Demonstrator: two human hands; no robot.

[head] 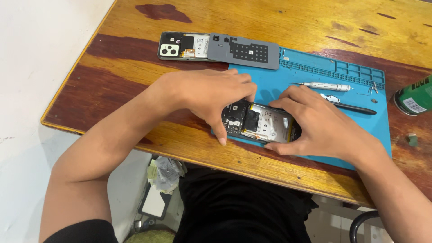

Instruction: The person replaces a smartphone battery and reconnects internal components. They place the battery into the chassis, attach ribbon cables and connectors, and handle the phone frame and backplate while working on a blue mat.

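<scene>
An opened phone (261,122) with its battery and circuit board exposed lies on a blue work mat (315,72) at the table's front edge. My left hand (211,96) grips the phone's left end, thumb down along its near corner. My right hand (315,121) holds the right end, fingers over the top edge and thumb under the near side. A second opened phone (182,46) lies at the back, partly covered by a grey back cover (245,51).
A small silver screwdriver (325,86) and a black tool (355,108) lie on the mat past my right hand, with tiny metal parts (372,88) nearby. A green container (415,95) stands at the right edge. The wooden table (135,81) drops off on the left and near sides.
</scene>
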